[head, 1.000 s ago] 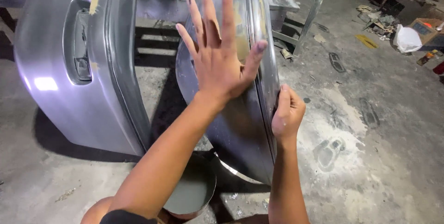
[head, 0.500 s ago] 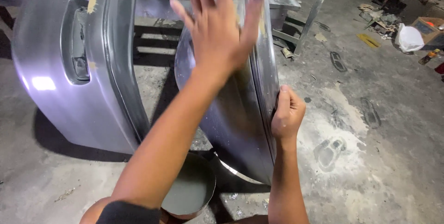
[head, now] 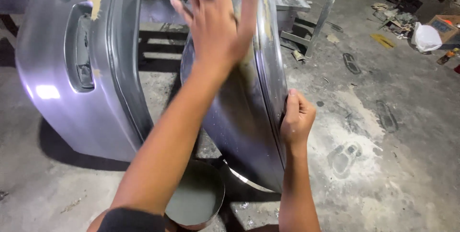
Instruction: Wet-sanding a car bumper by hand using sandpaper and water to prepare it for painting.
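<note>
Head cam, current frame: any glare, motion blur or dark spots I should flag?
Head view: bright glare patch low on the grey car door; left hand motion-blurred, fingers smeared against the curved metal panel; right hand sharp, gripping the panel's edge; heavy shadow under both panels and over the round bowl; far floor clutter soft and dim.

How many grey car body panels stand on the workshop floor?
2. One panel stands at the left, untouched. The other panel is at centre, the left hand flat on it, the right hand gripping its edge. More may be out of view.
</note>
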